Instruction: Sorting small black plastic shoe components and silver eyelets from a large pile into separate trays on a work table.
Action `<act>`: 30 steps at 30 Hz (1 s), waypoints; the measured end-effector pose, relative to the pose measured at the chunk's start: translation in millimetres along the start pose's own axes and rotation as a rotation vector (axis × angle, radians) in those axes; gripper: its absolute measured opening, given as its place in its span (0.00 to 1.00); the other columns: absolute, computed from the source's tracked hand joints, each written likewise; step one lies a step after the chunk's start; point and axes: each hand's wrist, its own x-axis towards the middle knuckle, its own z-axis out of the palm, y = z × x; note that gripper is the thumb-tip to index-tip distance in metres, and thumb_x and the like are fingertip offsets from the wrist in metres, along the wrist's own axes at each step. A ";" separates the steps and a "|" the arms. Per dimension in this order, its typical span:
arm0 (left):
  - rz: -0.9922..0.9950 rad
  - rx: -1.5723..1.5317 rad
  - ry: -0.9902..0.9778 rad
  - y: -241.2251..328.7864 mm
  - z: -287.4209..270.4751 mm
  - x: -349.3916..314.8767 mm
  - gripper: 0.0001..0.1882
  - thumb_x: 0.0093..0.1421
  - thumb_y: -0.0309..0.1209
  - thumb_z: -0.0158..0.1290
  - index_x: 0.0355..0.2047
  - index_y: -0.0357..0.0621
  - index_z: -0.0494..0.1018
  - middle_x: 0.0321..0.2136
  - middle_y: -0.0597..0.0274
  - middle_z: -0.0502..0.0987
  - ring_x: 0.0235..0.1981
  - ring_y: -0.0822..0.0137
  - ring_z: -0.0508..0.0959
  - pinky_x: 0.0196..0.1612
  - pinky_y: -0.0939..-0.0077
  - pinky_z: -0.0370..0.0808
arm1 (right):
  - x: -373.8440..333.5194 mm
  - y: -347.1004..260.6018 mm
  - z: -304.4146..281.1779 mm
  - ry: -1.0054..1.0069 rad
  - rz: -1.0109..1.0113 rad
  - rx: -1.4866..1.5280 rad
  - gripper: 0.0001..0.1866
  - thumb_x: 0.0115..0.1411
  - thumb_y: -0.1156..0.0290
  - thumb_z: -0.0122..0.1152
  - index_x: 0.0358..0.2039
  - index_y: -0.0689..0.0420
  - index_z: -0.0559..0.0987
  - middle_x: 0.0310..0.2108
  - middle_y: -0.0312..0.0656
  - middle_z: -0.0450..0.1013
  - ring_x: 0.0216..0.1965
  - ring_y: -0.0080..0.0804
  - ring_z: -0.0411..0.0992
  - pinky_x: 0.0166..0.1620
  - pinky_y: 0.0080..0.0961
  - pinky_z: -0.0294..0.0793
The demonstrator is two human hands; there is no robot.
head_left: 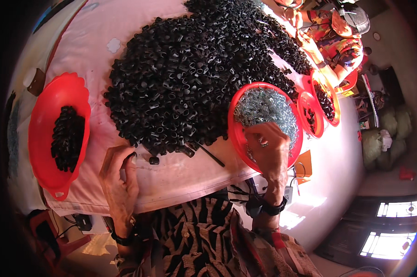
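At lower left, the left hand [119,177] pinches a black piece [133,155] below the black pile [180,83]. Right of the middle, the right hand [270,143] curls over shiny bits [261,107] in a red bowl [236,140]; its grip is hidden.

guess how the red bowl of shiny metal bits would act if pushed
The red bowl would probably feel heavy for its size, since metal-looking bits fill much of it. Those bits might slide or spill if it tilted, being loose and uncovered.
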 end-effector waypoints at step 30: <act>-0.024 -0.125 0.022 -4.1 1.5 -0.8 0.13 0.55 0.11 0.51 0.40 0.36 0.75 0.36 0.54 0.77 0.33 0.63 0.79 0.36 0.75 0.75 | 6.7 -11.4 -6.5 -0.293 0.061 -0.122 0.10 0.51 0.77 0.64 0.36 0.58 0.82 0.31 0.43 0.77 0.33 0.42 0.79 0.36 0.37 0.77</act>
